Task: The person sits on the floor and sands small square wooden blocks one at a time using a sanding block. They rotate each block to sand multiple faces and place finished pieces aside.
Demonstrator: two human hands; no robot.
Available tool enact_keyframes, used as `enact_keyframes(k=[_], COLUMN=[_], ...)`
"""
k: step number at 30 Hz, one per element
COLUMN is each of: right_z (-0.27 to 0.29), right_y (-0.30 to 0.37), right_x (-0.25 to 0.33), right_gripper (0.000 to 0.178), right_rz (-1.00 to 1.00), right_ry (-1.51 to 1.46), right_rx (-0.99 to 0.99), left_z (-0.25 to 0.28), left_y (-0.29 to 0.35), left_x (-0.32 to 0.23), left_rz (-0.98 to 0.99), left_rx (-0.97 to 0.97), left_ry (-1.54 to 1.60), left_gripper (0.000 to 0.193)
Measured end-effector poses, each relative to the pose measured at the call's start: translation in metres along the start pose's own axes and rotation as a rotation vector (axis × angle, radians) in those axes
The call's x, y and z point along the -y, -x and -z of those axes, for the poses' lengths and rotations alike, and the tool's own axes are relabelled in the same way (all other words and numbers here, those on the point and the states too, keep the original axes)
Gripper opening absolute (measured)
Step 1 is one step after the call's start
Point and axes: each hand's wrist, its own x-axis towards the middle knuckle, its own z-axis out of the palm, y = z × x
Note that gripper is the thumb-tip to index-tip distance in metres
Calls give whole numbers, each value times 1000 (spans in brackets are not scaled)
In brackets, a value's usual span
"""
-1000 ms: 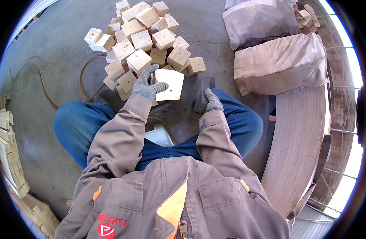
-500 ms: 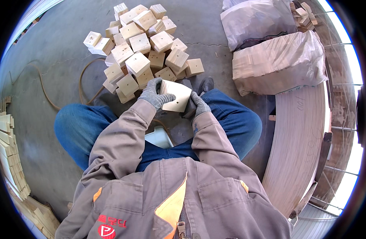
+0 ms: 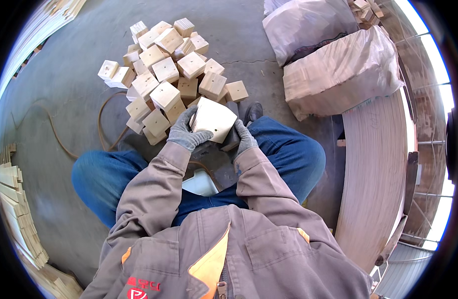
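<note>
Between my knees I hold a pale wooden block [image 3: 215, 118] with a small dark hole in its upper face. My left hand [image 3: 185, 131], in a grey glove, is closed round its left side, the thumb along the near edge. My gloved right hand [image 3: 246, 136] grips a dark grey, flat-sided block [image 3: 232, 140] that lies against the right side of the wood. What kind of tool this is, I cannot tell. Just beyond, a pile of similar wooden blocks [image 3: 165, 70] is heaped on the floor.
A thin brown hose [image 3: 100, 117] curves over the concrete at the left. Two wrapped bundles [image 3: 341, 72] and a tall stack of sheets [image 3: 373, 174] stand to my right. Wooden strips [image 3: 20, 214] are stacked far left. A whitish object [image 3: 200, 183] sits between my legs.
The wooden block is turned slightly, and both hands sit a little lower in the picture, still gripping. The view has shifted a little, so the pile appears further left.
</note>
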Motion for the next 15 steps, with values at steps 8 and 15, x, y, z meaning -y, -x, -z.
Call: enact_keyframes(k=[8, 15], right_z=[-10, -23], right_y=[4, 6], right_x=[-5, -17], right_gripper=[38, 39], right_rz=[79, 131], right_ry=[18, 35], right_rx=[-13, -22], left_z=[1, 4], left_y=[0, -5], left_x=[5, 21], left_rz=[-2, 24], left_rx=[-47, 40], left_ry=[226, 429], left_gripper=[88, 85])
